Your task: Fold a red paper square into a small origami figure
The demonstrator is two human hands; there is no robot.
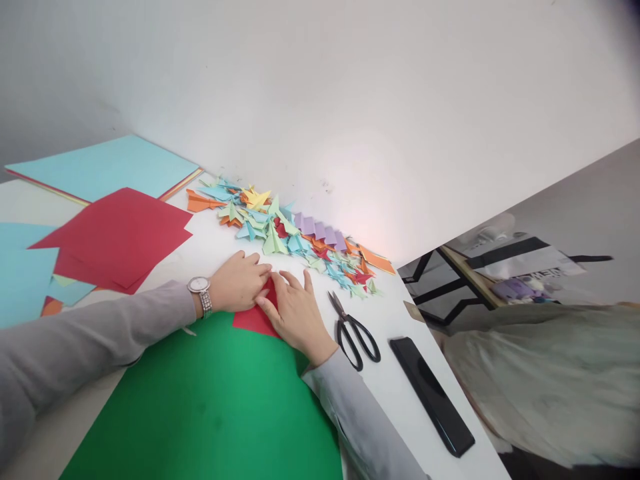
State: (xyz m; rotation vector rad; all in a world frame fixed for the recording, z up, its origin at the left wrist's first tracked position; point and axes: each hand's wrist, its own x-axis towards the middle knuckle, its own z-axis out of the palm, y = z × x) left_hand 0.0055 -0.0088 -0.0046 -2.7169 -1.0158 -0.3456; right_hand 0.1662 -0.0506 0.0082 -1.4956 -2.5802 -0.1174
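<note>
A small piece of red paper (255, 322) lies on the top edge of a green sheet (215, 393), partly hidden under my hands. My left hand (240, 283), with a silver watch (200, 288) at the wrist, has its fingers curled and pressed together on the paper's upper left part. Resting across the paper's right side, my right hand (295, 310) has its fingers spread and its thumb pointing toward the left hand. The two hands' fingertips meet or nearly meet over the red paper. What is folded beneath them is hidden.
Many-coloured folded paper planes (270, 223) pile along the wall. Black-handled scissors (353, 330) and a long black case (433, 397) lie to the right. Red sheets (120, 233) and a blue-topped paper stack (105, 167) are at left. Another person's clothing (545, 380) shows beyond the table.
</note>
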